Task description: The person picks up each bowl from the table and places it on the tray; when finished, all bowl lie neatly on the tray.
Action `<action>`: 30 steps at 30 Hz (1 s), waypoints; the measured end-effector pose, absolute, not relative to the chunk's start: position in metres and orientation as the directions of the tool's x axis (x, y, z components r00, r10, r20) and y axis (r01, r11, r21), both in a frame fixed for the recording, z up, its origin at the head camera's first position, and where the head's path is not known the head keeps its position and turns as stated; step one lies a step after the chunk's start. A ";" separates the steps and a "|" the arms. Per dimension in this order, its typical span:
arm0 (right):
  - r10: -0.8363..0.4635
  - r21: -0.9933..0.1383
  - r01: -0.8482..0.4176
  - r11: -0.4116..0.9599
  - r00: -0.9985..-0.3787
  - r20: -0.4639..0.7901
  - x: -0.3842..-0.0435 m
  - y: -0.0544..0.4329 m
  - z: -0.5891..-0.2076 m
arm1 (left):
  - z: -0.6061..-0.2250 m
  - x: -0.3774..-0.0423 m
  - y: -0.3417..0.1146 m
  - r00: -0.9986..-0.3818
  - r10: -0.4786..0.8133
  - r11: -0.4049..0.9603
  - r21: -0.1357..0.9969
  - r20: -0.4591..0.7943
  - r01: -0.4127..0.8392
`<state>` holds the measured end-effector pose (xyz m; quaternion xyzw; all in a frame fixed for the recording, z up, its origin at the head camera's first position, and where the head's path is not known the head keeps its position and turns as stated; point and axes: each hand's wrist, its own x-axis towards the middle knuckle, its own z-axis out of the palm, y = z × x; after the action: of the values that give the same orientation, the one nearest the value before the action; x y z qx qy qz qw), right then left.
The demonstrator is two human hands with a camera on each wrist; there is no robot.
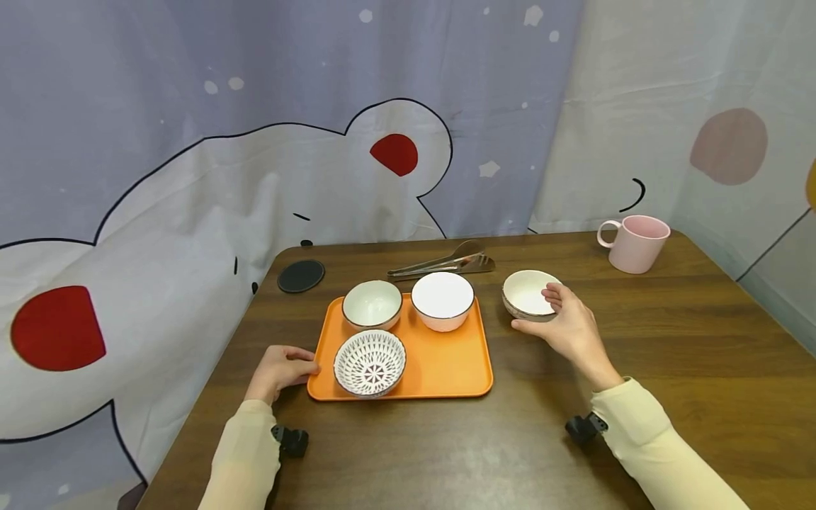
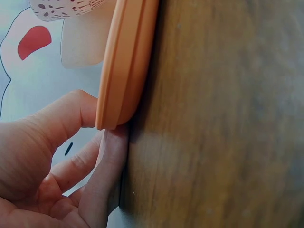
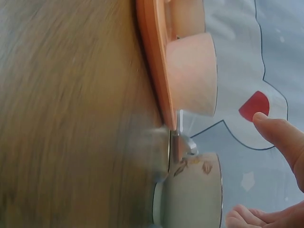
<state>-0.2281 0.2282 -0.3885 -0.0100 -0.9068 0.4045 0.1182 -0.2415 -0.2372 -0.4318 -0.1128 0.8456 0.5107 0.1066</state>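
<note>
My left hand [image 1: 280, 368] pinches the left edge of an orange tray [image 1: 446, 368]. In the left wrist view the thumb [image 2: 71, 114] lies on the tray's upper rim and a finger [image 2: 107, 166] is against its underside. The tray carries a pale green-white bowl [image 1: 372, 303], a pink bowl with a white inside [image 1: 443, 322] and a black-and-white patterned bowl [image 1: 370, 363]. On the table, right of the tray, stands a white bowl [image 1: 528, 292] with a floral outside. My right hand [image 1: 574, 333] is beside it, thumb and fingers spread, gripping nothing.
Behind the tray lie metal tongs [image 1: 446, 265]. A black round coaster [image 1: 301, 276] is at the back left of the wooden table [image 1: 408, 453], and a pink mug [image 1: 637, 248] stands at the back right. A patterned curtain [image 1: 287, 177] hangs behind.
</note>
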 end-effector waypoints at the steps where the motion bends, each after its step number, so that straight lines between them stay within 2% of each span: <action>1: 0.118 -0.731 -0.078 0.678 -0.970 0.213 -0.229 0.230 -0.389 | -0.432 -0.242 -0.237 -0.952 -0.082 0.452 0.840 -0.296 -0.300; 10: 0.148 -0.674 -0.061 0.736 -0.957 0.249 -0.239 0.246 -0.392 | -0.434 -0.242 -0.238 -0.949 -0.085 0.447 0.840 -0.303 -0.308; 30: 0.088 -0.657 0.048 0.752 -0.996 0.028 -0.276 0.253 -0.402 | -0.433 -0.241 -0.238 -0.950 -0.095 0.446 0.840 -0.298 -0.308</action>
<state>-0.2758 0.2534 -0.4023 -0.0365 -0.9356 0.3501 0.0287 -0.2409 -0.2379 -0.4325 -0.1194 0.8440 0.5124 0.1040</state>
